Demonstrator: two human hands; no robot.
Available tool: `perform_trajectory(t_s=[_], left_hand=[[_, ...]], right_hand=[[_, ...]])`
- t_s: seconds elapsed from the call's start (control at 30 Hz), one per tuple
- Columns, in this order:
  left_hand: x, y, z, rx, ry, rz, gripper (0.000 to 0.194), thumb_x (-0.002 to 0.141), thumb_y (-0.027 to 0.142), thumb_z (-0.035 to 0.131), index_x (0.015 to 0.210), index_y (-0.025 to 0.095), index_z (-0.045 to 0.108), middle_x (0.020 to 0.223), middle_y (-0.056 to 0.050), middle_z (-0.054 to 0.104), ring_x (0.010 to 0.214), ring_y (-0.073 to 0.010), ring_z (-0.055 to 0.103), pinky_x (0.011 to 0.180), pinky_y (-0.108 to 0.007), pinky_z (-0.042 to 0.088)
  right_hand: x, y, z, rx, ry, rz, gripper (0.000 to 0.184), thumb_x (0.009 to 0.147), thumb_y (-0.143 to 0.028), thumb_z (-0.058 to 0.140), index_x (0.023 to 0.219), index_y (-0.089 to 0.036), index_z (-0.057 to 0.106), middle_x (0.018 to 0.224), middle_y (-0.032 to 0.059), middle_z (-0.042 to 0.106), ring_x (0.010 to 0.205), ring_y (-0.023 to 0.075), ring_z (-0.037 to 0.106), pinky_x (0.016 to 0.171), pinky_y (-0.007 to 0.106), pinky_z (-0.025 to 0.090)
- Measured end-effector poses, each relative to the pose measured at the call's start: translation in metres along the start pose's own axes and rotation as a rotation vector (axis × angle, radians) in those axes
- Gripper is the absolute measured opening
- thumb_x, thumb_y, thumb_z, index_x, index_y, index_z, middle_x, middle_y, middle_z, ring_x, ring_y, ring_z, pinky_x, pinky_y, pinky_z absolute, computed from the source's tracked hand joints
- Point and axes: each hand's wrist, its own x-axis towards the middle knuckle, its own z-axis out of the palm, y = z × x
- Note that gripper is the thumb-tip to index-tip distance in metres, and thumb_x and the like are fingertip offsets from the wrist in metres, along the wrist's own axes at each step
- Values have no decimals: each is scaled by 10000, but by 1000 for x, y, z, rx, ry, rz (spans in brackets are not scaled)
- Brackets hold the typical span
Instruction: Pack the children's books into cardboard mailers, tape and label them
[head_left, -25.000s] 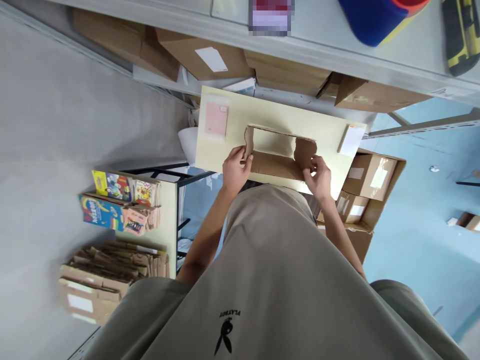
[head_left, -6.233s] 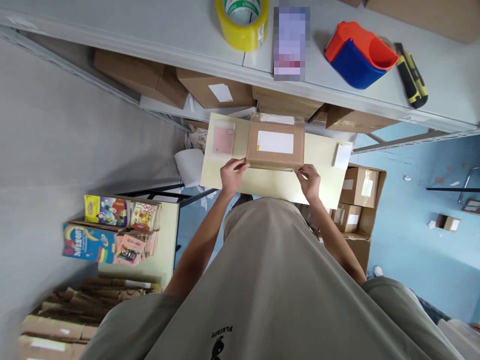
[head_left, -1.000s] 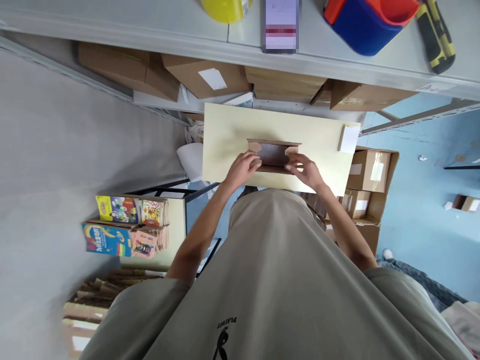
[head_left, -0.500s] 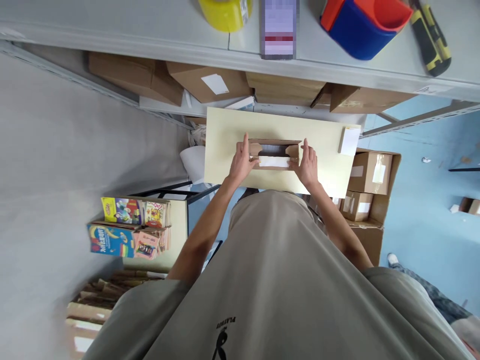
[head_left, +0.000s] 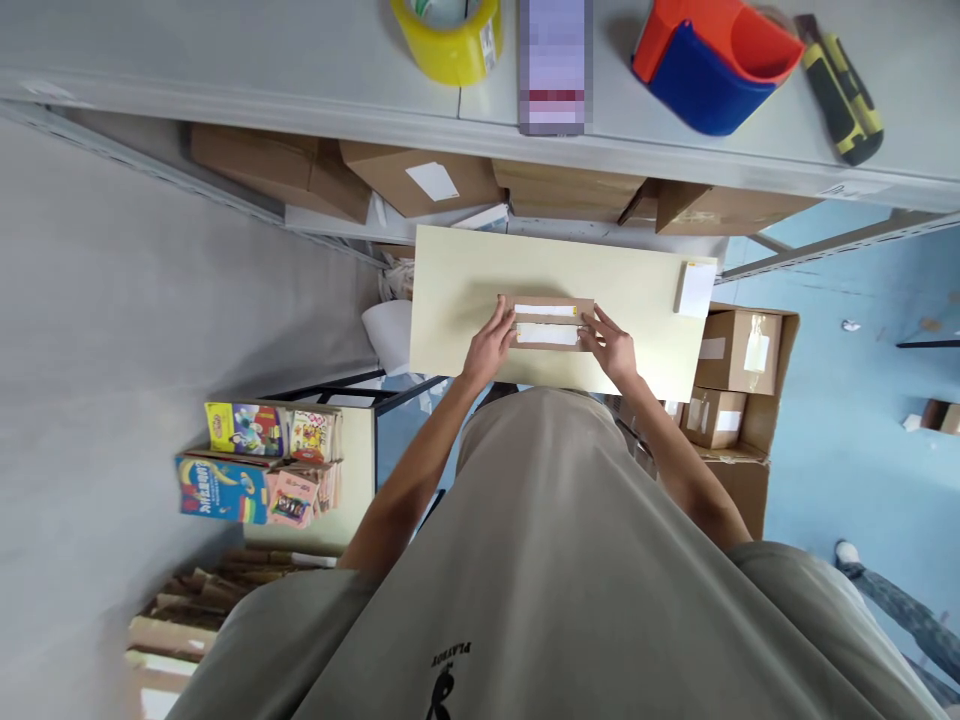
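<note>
A narrow cardboard box (head_left: 547, 320) lies on the cream-coloured board (head_left: 457, 275) in front of my body. Its two top flaps are folded down and almost meet along the middle, each bearing a white strip with small yellow marks. My left hand (head_left: 487, 348) is closed around the left end, fingers at the flap edges. At the right end my right hand (head_left: 613, 352) grips the box, fingertips resting on the flaps. The inside of the box is hidden. Toward the board's right edge sits a small white pad or box (head_left: 696, 289).
On the grey shelf (head_left: 225, 70) above are yellow packing tape (head_left: 465, 52), a blurred flat item (head_left: 555, 70), a red-and-blue container (head_left: 709, 75) and a utility knife (head_left: 840, 95). Cardboard boxes (head_left: 570, 190) fill the level below. Booklets (head_left: 247, 430) stand left; a person's leg (head_left: 892, 600) shows right.
The box stood open half a second ago, its inside visible. Both long flaps are now folded down over the opening, and my fingers have come down onto its ends.
</note>
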Motion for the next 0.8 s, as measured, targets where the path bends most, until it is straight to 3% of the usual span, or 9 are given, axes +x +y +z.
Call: perform_trajectory(t_s=[0.13, 0.3, 0.4, 0.63, 0.8], left_hand=[[5, 10, 5, -9, 27, 10, 493, 1216, 304, 526, 1678, 261, 694, 1862, -99, 562, 1765, -282, 515, 1464, -526, 474], [15, 7, -1, -54, 191, -119, 342, 1163, 286, 700, 1481, 237, 817, 1790, -153, 643, 1608, -302, 695, 1342, -487, 611], [16, 3, -1, -130, 233, -179, 343, 1129, 295, 760, 1457, 227, 836, 1779, -159, 652, 1499, -289, 775, 1268, -468, 674], [21, -3, 5, -231, 219, -217, 385, 1139, 266, 695, 1491, 280, 849, 1684, -57, 728, 1537, -327, 755, 1319, -607, 645], [30, -8, 2, -145, 176, -169, 409, 1192, 276, 590, 1524, 306, 828, 1692, -23, 729, 1584, -277, 716, 1316, -562, 645]], right_hand=[[7, -3, 2, 27, 38, 55, 569, 1093, -391, 646, 1633, -271, 778, 1830, 47, 584, 1405, 329, 837, 1250, 536, 704], [11, 3, 2, 89, 68, 58, 498, 1077, -390, 700, 1532, -250, 846, 1780, 44, 639, 1510, 326, 778, 1261, 506, 692], [8, 12, 6, 163, 80, 82, 448, 1087, -393, 705, 1471, -234, 875, 1728, 59, 695, 1523, 320, 769, 1260, 495, 685], [16, 25, 19, 309, 160, 132, 376, 1050, -346, 749, 1365, -220, 911, 1566, 63, 817, 1560, 297, 741, 1377, 514, 573], [25, 21, 14, 301, 133, 145, 377, 1051, -373, 759, 1352, -211, 918, 1559, 74, 823, 1531, 322, 762, 1359, 493, 595]])
